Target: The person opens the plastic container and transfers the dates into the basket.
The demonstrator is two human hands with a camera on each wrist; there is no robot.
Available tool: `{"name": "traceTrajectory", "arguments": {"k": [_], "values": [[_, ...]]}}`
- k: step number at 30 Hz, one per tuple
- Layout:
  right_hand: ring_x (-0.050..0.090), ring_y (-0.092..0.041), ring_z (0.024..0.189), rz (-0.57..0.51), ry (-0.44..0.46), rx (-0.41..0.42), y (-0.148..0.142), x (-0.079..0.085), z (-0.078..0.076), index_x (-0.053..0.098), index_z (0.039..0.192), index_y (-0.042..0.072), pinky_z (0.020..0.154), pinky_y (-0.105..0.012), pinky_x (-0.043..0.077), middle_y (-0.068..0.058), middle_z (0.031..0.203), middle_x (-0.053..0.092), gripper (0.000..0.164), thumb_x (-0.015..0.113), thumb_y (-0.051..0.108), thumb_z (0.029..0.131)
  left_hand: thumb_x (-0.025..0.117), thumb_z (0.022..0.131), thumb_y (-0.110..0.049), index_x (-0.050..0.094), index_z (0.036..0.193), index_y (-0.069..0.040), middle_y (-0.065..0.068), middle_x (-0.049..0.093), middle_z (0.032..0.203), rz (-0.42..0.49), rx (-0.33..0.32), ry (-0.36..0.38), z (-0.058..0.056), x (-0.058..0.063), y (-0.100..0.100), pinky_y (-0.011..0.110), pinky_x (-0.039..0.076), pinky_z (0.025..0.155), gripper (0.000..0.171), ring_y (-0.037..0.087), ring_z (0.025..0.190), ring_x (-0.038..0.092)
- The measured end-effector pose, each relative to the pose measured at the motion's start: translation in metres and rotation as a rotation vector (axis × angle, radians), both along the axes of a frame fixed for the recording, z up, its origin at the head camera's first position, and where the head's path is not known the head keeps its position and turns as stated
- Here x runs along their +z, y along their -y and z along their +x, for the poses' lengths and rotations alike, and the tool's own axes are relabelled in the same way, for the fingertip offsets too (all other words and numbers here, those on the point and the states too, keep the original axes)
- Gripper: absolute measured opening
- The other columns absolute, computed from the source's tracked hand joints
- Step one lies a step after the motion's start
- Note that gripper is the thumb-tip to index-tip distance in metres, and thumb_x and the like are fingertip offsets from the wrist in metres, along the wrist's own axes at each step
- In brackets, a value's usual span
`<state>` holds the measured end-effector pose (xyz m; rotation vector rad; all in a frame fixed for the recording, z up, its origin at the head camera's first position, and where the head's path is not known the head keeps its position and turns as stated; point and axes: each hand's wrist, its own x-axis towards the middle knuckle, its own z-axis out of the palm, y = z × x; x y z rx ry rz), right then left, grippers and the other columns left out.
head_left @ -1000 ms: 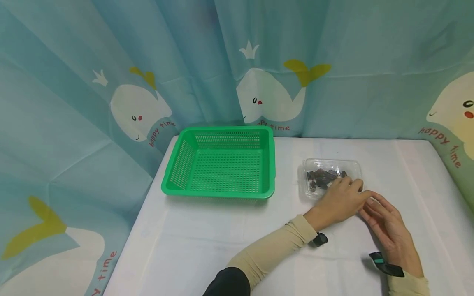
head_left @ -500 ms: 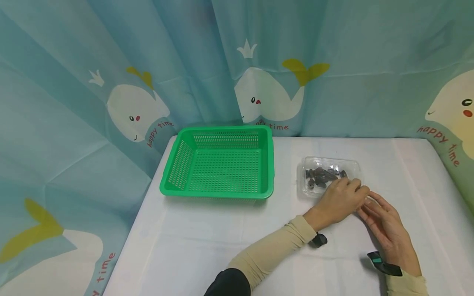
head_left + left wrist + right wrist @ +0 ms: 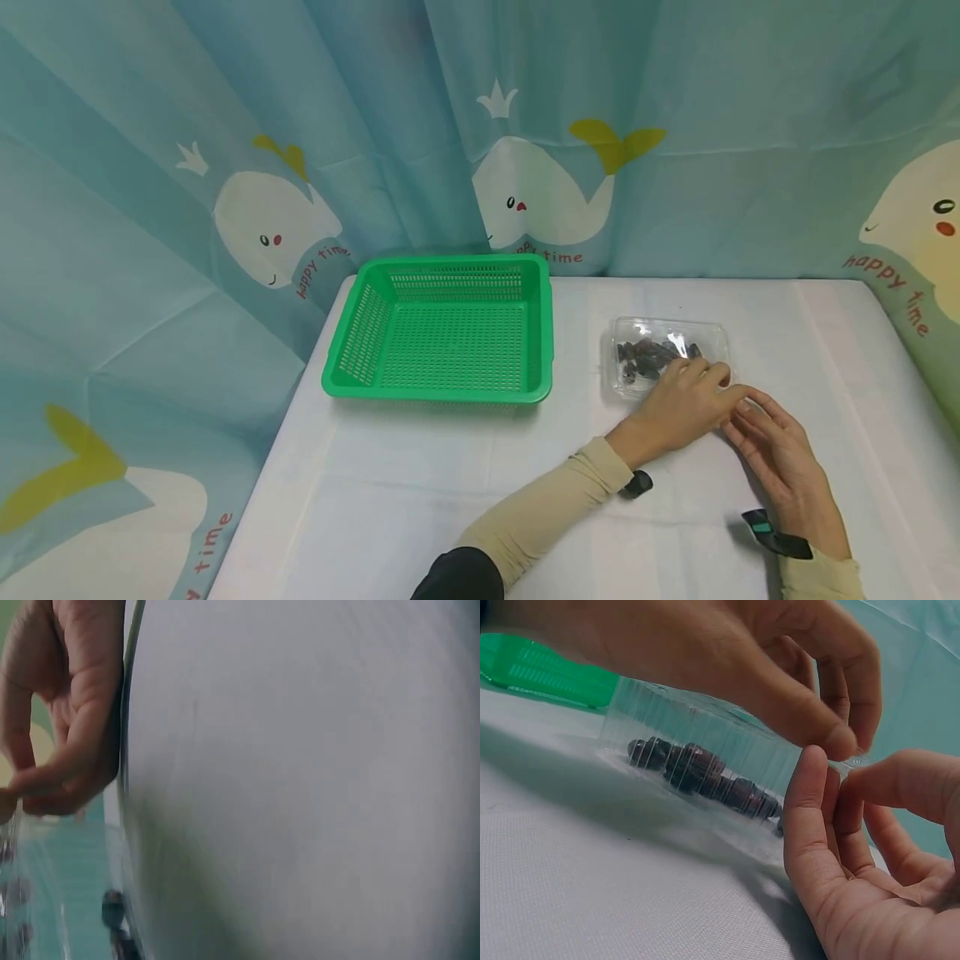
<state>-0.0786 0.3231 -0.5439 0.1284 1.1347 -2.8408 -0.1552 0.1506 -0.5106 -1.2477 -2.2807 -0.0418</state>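
Right now, through my head view, I have the left hand (image 3: 686, 404) lying over the near right part of a clear container (image 3: 705, 333), its thumb and fingers pinching at the near right corner. My right hand (image 3: 783, 458) comes in from the near right, palm turned toward the container, fingers curled round that same corner; from the right wrist view I see the fingertips of both hands meet there, though the exact contact is partly hidden. So the container sits just beyond the hands, to their far left, resting flat on the table. Through its wall I make out dark, ridged pieces (image 3: 645, 358) bunched in the left and middle. Farther left, apart from the container, I see a green basket (image 3: 442, 396). A white cloth (image 3: 450, 483) covers the table, and behind its far edge hangs a blue curtain (image 3: 712, 183) printed with whales.
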Motion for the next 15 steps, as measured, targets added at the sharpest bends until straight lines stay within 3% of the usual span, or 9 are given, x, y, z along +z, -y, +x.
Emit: {"name": "traceTrajectory", "arguments": {"k": [6,15], "values": [[0.075,-0.018,0.106,-0.014,0.024,0.0,-0.001,0.001,0.0,0.069,0.125,0.006,0.091,-0.028,0.062,-0.007,0.118,0.072,0.04,0.038,-0.012,0.106,0.05,0.109,-0.038,0.063,0.132,-0.036,-0.012,0.065,0.128,-0.084,-0.037,-0.025,-0.004,0.004,0.014,0.025,0.053,0.099,0.026,0.009,0.12,0.063],[0.076,-0.021,0.104,-0.056,-0.015,0.019,0.0,0.001,0.001,0.067,0.126,0.002,0.092,-0.03,0.062,-0.013,0.112,0.073,0.041,0.034,-0.013,0.106,0.039,0.112,-0.021,0.063,0.132,-0.033,-0.011,0.064,0.129,-0.116,-0.042,-0.042,-0.009,0.004,0.046,0.026,0.054,0.096,0.034,0.008,0.12,0.062]]}}
